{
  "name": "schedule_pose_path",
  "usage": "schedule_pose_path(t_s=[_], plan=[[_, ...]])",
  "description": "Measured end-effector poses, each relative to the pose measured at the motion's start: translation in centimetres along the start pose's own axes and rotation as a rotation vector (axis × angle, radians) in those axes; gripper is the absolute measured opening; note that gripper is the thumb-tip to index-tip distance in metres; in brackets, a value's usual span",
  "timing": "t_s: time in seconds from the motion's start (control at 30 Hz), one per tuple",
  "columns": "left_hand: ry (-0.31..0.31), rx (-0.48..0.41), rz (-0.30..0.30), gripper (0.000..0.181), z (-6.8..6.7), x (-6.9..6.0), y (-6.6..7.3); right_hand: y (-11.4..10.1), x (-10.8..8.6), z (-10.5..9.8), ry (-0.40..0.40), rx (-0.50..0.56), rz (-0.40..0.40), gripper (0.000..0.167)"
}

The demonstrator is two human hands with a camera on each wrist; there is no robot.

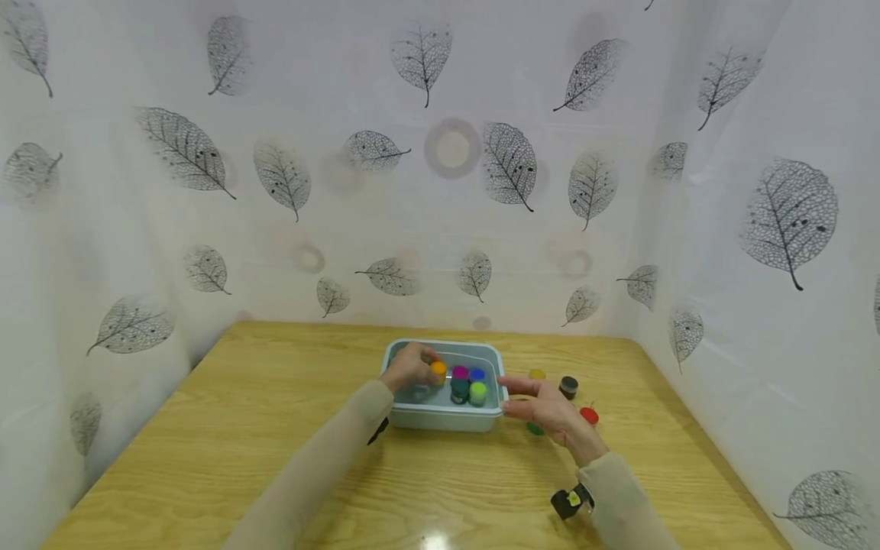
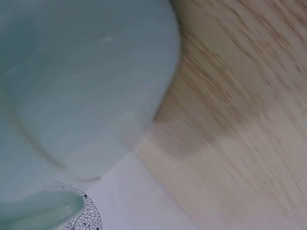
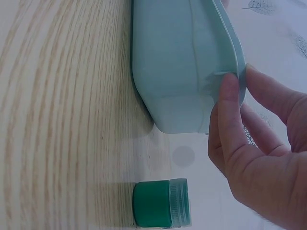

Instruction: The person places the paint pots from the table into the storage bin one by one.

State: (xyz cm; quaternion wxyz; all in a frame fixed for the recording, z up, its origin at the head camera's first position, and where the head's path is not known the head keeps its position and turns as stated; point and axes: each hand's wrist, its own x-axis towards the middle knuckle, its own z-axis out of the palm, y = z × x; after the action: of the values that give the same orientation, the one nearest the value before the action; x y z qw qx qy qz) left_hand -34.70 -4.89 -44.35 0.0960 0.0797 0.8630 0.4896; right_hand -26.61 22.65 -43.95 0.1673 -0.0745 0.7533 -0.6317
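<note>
A pale blue-green plastic bin [image 1: 440, 419] stands on the table. Inside it, my left hand [image 1: 409, 367] holds a small paint jar with an orange top [image 1: 438, 370] between its fingers. Beside that jar are a magenta one [image 1: 460, 372], a blue one [image 1: 477, 375], a dark green one [image 1: 459, 393] and a lime one [image 1: 477, 393]. My right hand [image 3: 261, 139] pinches the bin's rim at its right end, thumb on one side and fingers on the other. The left wrist view shows only the bin's outer wall [image 2: 96, 81] and tabletop, not the left fingers.
To the right of the bin stand more jars: yellow [image 1: 537, 374], black [image 1: 568, 386], red [image 1: 589, 415] and green [image 3: 156, 203], the green one partly under my right hand in the head view. A leaf-print curtain [image 1: 344, 229] encloses the wooden table [image 1: 289, 367].
</note>
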Motion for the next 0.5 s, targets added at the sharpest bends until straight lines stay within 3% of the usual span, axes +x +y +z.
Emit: schedule_pose_path(t_s=[0.27, 0.5], plan=[[-0.021, 0.018, -0.014, 0.038, 0.23, 0.52, -0.48, 0.06, 0.04, 0.05, 0.001, 0.003, 0.010, 0.062], [-0.004, 0.063, 0.014, 0.035, 0.61, 0.59, -0.44, -0.08, -0.01, -0.05, -0.001, -0.002, 0.005, 0.062]])
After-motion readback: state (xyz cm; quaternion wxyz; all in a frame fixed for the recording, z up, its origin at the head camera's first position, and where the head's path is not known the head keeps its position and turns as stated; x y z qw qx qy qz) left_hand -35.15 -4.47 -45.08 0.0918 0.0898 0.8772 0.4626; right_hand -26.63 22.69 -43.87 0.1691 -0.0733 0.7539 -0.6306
